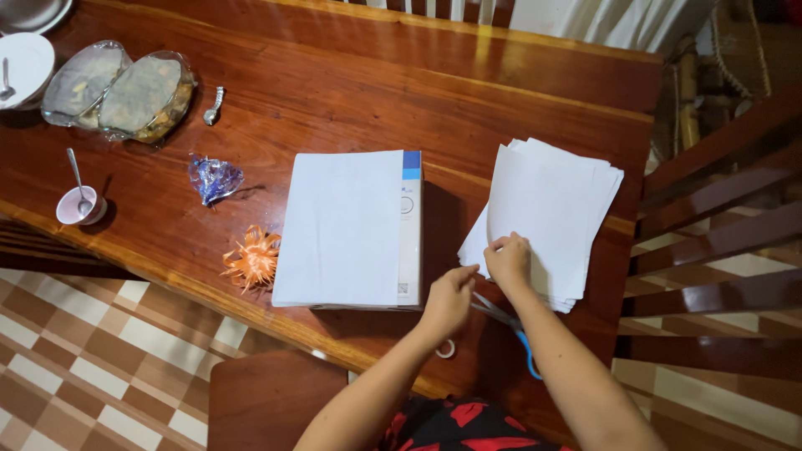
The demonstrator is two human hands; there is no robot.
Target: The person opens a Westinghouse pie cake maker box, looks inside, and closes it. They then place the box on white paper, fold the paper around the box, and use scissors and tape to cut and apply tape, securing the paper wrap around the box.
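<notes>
Seated at a wooden table [351, 92], we pinch the near corner of a loose white paper stack [555, 209] with our left hand [449, 299] and right hand [510, 260], fingers narrowed; sheets could slide onto the blue-handled scissors [514, 330] below.

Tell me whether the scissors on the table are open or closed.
Cannot tell. The scissors lie flat on the table, mostly hidden under the right hand and forearm; only one blue handle and part of the blades show.
</notes>
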